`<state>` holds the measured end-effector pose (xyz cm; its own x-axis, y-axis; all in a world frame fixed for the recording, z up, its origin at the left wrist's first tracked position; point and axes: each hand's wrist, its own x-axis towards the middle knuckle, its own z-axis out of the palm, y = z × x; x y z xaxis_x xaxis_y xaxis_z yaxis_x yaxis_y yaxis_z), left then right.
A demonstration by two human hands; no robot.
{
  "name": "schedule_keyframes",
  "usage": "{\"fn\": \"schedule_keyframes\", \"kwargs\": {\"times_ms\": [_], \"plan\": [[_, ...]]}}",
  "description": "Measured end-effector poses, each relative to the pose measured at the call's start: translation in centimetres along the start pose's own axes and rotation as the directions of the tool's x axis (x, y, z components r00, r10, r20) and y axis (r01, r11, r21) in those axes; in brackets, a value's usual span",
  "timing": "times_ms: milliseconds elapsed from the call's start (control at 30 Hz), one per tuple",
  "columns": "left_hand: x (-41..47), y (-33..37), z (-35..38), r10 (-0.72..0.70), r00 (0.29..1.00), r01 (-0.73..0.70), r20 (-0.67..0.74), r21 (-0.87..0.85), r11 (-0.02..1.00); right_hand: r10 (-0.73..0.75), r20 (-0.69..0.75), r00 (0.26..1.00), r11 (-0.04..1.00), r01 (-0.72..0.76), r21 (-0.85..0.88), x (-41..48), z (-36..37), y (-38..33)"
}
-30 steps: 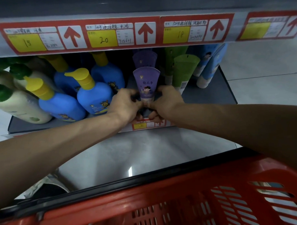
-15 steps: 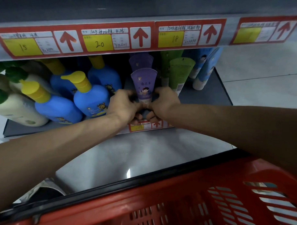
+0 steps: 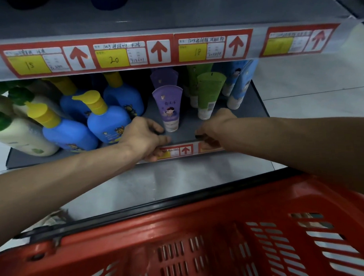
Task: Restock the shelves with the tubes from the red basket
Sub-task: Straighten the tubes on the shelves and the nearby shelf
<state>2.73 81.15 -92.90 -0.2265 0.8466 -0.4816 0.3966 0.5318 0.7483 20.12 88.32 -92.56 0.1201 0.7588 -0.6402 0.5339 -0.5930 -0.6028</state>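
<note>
Head view shows first the red basket (image 3: 221,229), which fills the bottom of the picture. Only its slotted wall and rim are seen, so I cannot tell if more tubes lie inside.

Above it is the grey lower shelf (image 3: 188,127), under a strip of red and yellow price labels (image 3: 120,55). On the left of the shelf stand cream bottles (image 3: 18,135) with green caps, then blue bottles (image 3: 109,121) with yellow pumps. To the right are blue-and-white tubes (image 3: 237,88) and a green tube (image 3: 209,95).

In the middle the purple tube (image 3: 169,108) stands upright on its white cap (image 3: 171,125), near the front edge, with a second purple tube (image 3: 164,78) behind it.

The left hand (image 3: 143,137) is just beside the cap, with fingers loosely bent and holding nothing. Whether a fingertip touches the cap I cannot tell. The right hand (image 3: 216,126) is apart from the purple tube, near the foot of the green one. Its fingers bend down over the shelf edge and I see nothing in them.

I judge that the purple tube is light and soft. Its body will give under a squeeze, its smooth skin may slip, and it stands on a narrow foot, so a small push can tip it. The best place to hold it is low, at the stiff cap or just above, with a light pinch from both sides.
</note>
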Motion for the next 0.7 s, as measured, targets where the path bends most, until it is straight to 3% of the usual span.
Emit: {"fn": "schedule_keyframes", "kwargs": {"times_ms": [100, 167, 333, 567, 700], "plan": [[0.0, 0.3, 0.2, -0.001, 1.000, 0.001, 0.005, 0.013, 1.000, 0.114, 0.008, 0.993, 0.983, -0.114, 0.143, -1.0, -1.1, -0.4], [-0.1, 0.5, 0.3, -0.010, 1.000, 0.009, 0.020, 0.037, 0.999, 0.103, -0.003, 0.995, 0.987, -0.102, 0.121, -0.6, -1.5, -0.2], [-0.1, 0.5, 0.1, -0.021, 0.999, 0.018, 0.030, 0.086, 0.996, -0.046, -0.094, 0.994, 0.999, 0.048, 0.015, -0.4, -2.0, -0.1], [-0.2, 0.5, -0.2, -0.032, 0.997, 0.026, 0.070, 0.095, 0.995, -0.176, -0.150, 0.973, 0.984, 0.177, -0.006, 0.3, -1.6, -0.2], [-0.2, 0.5, -0.3, -0.029, 0.997, 0.023, 0.069, 0.088, 0.996, -0.284, -0.237, 0.929, 0.954, 0.248, -0.170, 1.2, -1.5, -0.2]]}}
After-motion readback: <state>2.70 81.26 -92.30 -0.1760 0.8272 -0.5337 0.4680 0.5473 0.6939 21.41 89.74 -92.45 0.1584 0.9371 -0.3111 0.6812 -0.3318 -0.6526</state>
